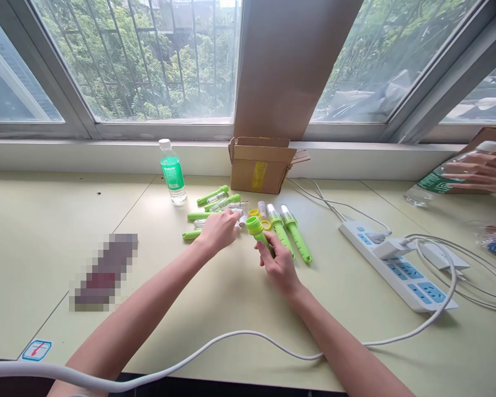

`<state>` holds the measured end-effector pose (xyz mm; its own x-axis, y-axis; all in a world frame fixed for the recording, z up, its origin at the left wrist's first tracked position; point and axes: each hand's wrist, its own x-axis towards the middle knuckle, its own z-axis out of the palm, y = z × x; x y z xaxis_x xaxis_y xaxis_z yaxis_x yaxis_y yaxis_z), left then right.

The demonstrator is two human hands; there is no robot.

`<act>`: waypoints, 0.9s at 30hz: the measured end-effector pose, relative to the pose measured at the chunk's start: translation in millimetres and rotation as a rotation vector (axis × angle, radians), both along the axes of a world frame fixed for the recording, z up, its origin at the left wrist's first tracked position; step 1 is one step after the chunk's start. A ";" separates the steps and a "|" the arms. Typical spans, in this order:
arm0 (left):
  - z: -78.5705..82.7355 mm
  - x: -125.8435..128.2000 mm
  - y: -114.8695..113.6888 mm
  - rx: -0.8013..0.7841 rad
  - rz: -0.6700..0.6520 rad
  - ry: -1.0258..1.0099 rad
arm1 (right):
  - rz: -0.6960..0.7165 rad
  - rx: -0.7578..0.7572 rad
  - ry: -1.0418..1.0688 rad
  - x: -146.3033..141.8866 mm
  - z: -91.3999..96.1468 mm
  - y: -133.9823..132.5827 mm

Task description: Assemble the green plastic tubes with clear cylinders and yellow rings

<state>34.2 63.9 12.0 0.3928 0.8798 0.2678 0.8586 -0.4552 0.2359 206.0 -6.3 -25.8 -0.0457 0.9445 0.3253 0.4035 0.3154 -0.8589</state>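
Note:
My right hand (278,262) is closed round a green handle piece (257,229) with a round open top, held upright just above the table. My left hand (219,230) reaches over a cluster of green handles and clear caps (217,205), with its fingers curled down onto small white and clear parts; what they pinch is hidden. Two assembled green pieces with clear tops (291,231) lie side by side to the right of my right hand. Yellow rings (266,224) lie between them and the held piece.
A green-labelled water bottle (172,172) and an open cardboard box (259,164) stand near the window sill. A white power strip (397,266) with plugs lies at right; its white cable (215,347) loops across the front. Another person's hand (477,172) rests on a bottle far right.

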 end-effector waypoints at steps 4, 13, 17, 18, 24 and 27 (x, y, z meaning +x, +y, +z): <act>-8.5 10.5 7.3 -0.064 -0.014 -0.015 | -0.009 0.010 -0.006 0.3 0.0 -0.2; -13.6 16.7 11.1 -0.058 -0.030 -0.016 | -0.003 0.013 -0.014 0.0 0.6 -0.4; -14.0 15.5 6.4 -0.063 -0.046 -0.038 | -0.004 0.022 -0.021 -0.1 0.7 -0.8; -14.4 15.4 4.2 -0.065 -0.048 -0.043 | -0.004 0.023 -0.022 0.0 0.6 -0.9; -10.8 11.3 -19.6 -0.091 -0.112 -0.102 | -0.019 0.015 -0.010 1.0 -0.5 -0.6; -4.9 3.6 -32.0 -0.108 -0.148 -0.090 | -0.023 0.014 -0.005 0.9 -0.4 0.0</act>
